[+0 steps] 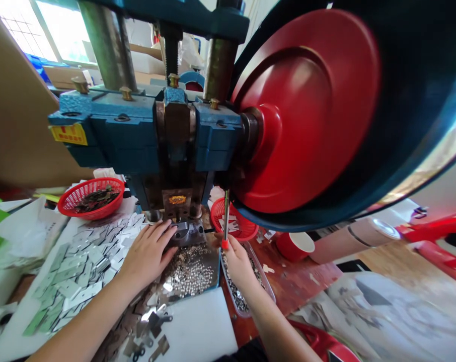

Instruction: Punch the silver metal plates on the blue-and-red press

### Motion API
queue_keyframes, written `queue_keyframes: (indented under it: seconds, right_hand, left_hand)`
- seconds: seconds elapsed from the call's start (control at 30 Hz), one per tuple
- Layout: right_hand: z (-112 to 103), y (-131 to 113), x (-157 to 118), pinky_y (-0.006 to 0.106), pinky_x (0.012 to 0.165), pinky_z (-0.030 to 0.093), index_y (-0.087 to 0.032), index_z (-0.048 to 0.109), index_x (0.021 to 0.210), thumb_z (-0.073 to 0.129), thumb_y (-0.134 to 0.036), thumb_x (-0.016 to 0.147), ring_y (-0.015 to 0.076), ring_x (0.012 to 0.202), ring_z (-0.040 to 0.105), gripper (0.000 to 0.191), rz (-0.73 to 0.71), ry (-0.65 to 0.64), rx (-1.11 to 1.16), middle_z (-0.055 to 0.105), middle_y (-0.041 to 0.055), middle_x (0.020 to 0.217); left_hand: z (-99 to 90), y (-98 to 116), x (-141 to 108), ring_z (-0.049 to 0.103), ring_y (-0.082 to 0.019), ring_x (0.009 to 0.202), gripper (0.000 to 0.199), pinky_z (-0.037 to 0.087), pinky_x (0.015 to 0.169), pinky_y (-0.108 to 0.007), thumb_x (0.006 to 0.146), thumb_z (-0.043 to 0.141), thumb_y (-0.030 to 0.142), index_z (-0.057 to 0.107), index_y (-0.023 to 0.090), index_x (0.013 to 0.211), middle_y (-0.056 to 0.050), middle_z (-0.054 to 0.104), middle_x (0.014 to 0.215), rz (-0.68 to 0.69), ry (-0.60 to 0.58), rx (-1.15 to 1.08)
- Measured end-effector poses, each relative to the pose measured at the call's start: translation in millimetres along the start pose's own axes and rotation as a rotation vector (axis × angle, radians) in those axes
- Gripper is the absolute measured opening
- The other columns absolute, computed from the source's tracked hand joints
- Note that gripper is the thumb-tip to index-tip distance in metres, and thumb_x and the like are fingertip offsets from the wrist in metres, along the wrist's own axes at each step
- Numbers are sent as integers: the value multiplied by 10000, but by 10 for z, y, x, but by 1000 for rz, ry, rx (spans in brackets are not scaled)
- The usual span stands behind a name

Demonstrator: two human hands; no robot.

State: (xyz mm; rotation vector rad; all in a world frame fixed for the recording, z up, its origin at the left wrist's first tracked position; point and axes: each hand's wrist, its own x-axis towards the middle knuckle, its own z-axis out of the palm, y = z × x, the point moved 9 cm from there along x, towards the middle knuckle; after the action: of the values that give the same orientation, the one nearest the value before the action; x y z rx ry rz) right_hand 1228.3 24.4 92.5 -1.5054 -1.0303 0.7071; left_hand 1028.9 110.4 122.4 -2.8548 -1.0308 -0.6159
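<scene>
A blue bench press (137,130) stands in front of me, with a metal die block (188,233) under its ram. My left hand (150,251) lies at the left side of the die, fingers stretched out and fingertips touching its edge. Whether a small part sits beneath those fingertips is hidden. On the right, my right hand (237,259) is closed around the red-tipped end of a metal lever (226,216) that hangs down from the press. Many small shiny metal parts (190,271) are heaped on the plate just before the die.
Flat metal plates (80,271) spread over the left side. A red basket (109,213) holds dark pieces; another red basket (246,229) stands behind the lever. Beneath my right wrist is a clear tray (243,309) of small parts. A large red flywheel (307,110) looms at upper right.
</scene>
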Motion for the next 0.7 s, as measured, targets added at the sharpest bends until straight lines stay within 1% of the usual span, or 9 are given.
queue_keyframes:
  seconds: [0.07,0.13,0.23,0.33,0.5,0.6,0.7]
  right_hand:
    - [-40,-76,-35,320,780,497,-187,694,876,367,-524,912,212,841,628,471,-28,10,5,701,68,868]
    - [-75,-150,-74,327,855,475,-195,701,879,322,-515,934,215,931,622,499,-75,10,11,702,69,916]
    - [-100,-214,-113,339,917,448,-203,704,898,340,-502,937,216,986,614,472,-127,-5,5,697,67,980]
    - [-101,-224,-113,347,889,466,-199,704,913,391,-502,920,222,955,624,436,-123,-13,-20,700,76,978]
    - [-126,-252,-102,346,795,507,-182,679,977,460,-501,886,224,864,647,397,-115,21,-33,716,79,887]
    - [-128,-272,-106,331,768,506,-184,677,934,447,-463,898,215,840,644,364,-144,36,-71,711,80,897]
    - [-129,-229,-93,324,758,505,-188,660,932,463,-445,890,214,833,642,326,-150,78,-111,706,76,880]
  left_hand:
    - [-50,-6,-44,476,-295,1216,444,357,1024,-515,866,479,411,503,233,1272,-97,538,1323,-14,19,-11]
    - [-107,-21,-109,488,-286,1203,416,362,1023,-521,870,475,408,512,246,1251,-85,530,1330,-35,34,-14]
    - [-185,-91,-237,501,-288,1179,371,372,1017,-531,866,487,409,542,251,1197,-78,534,1315,-99,52,-15]
    - [-253,-194,-399,500,-295,1171,344,393,1007,-513,856,503,406,567,239,1150,-85,543,1285,-168,79,-35]
    - [-354,-378,-725,504,-295,1155,307,411,990,-509,857,501,402,564,249,1116,-84,538,1264,-251,114,-106]
    - [-439,-455,-900,518,-288,1125,257,406,990,-517,864,489,380,568,264,1080,-78,543,1235,-267,149,-120]
    - [-506,-467,-987,531,-277,1089,217,414,974,-520,864,494,351,577,279,1051,-69,550,1205,-257,169,-133]
